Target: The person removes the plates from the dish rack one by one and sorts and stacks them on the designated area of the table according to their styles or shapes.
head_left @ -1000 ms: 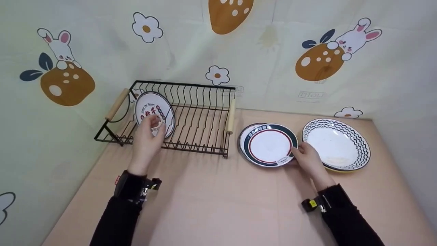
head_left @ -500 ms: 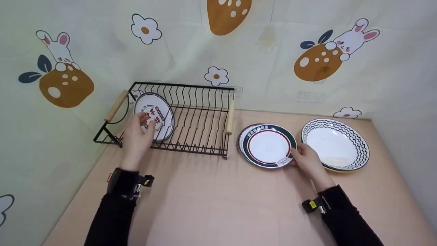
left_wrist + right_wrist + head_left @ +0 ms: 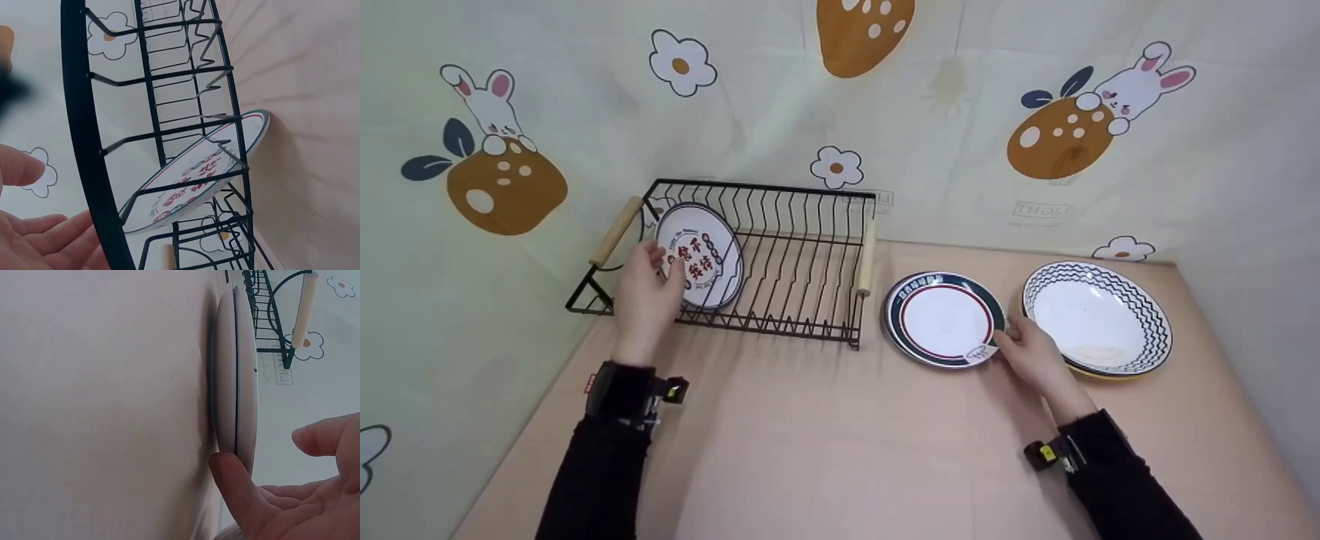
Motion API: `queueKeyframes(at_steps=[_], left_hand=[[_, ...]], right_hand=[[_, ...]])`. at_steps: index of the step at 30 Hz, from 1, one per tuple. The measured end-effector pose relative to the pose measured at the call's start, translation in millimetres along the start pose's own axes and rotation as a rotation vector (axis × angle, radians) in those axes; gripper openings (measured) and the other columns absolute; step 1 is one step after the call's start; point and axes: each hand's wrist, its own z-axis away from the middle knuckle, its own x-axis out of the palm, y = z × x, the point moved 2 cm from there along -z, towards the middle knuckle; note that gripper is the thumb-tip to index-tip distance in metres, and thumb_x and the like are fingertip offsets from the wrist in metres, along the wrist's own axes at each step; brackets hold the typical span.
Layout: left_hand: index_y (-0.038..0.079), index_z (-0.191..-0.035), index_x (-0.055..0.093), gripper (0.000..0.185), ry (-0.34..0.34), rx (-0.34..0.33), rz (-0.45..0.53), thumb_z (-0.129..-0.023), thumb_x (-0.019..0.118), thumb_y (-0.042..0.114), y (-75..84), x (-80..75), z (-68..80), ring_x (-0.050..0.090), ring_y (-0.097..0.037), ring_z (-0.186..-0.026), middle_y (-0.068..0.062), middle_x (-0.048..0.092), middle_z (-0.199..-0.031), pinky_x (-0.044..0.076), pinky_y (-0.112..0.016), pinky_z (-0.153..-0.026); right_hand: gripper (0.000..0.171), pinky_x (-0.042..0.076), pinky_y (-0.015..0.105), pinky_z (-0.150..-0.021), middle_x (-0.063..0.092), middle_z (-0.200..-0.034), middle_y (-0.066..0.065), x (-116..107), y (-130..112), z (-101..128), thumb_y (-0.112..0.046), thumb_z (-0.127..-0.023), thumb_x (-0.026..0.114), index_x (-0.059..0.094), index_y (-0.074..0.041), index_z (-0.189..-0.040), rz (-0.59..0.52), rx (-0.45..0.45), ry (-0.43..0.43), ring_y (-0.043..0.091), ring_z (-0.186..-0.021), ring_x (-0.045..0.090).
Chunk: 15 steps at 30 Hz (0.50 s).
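Observation:
In the head view, a white plate with red lettering (image 3: 703, 251) leans in the left end of a black wire dish rack (image 3: 802, 330). Just left of that plate is my left hand (image 3: 643, 300), fingers loosely bent and holding nothing. The left wrist view shows the thumb apart from the fingers (image 3: 50, 236), beside the rack's bar. On the table right of the rack lie two stacked plates, the upper green-rimmed plate (image 3: 947, 319) covering most of the lower plate (image 3: 225, 377). My right hand (image 3: 1035, 356) touches their right edge with its fingers, its thumb (image 3: 318, 436) lifted off.
A white bowl with a wavy black rim pattern (image 3: 1099, 319) stands right of the stacked plates, close behind my right hand. Wooden handles (image 3: 867, 259) form part of the rack's ends. A printed curtain (image 3: 765, 90) hangs behind the pale table (image 3: 825, 442).
My left hand has drawn back leftward, uncovering the lettered plate in the rack. The upper green-rimmed plate has slid left over the lower one, my right hand following at its edge.

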Motion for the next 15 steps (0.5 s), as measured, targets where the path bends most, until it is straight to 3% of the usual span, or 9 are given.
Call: queueKeyframes(at_steps=[15], left_hand=[[-0.015,-0.133,0.045,0.049,0.041,0.013,-0.077,-0.098,0.055,0.017,-8.8,-1.8,-10.9,0.056,-0.047,-0.11,-0.034,0.055,-0.124,0.047,-0.057,-0.093]], right_hand=[[0.057,0.042,0.05,-0.105,0.051,-0.132,0.037,2.6,0.0,-0.9,-0.015,-0.101,0.051,0.032,0.018,-0.143,-0.018,0.014,-0.027,0.045,-0.124,0.051]])
